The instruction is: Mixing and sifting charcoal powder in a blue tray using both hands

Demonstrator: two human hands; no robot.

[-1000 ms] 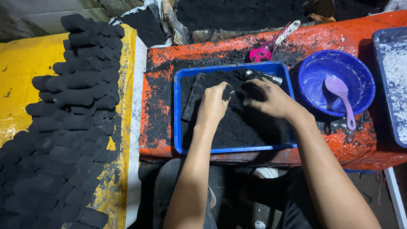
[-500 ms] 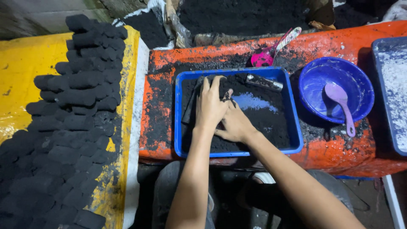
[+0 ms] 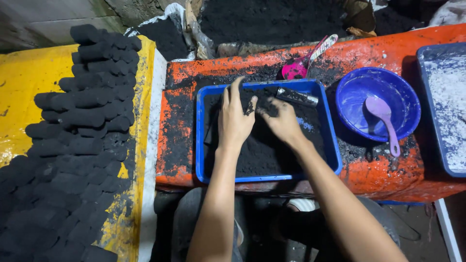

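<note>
Left hand [image 3: 235,119]: flat, fingers spread and released, pressing on the black charcoal paste [image 3: 264,145].
Right hand [image 3: 283,122]: fingers curled into the paste, apparently gathering a clump; grip not clear.
Paste: fills the blue tray [image 3: 200,145] on the orange bench [image 3: 369,174].
Done: rows of black briquettes [image 3: 82,116] stacked on the yellow board [image 3: 24,87].
Left: much paste unshaped.

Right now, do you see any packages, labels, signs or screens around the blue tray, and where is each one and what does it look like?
No labels, signs or screens show.
Sack: behind the orange table's far left corner, whitish crumpled plastic, open, filled with black powder.
Nothing else here is packaging: the left hand and right hand rest in a blue tray of loose black powder.
</note>
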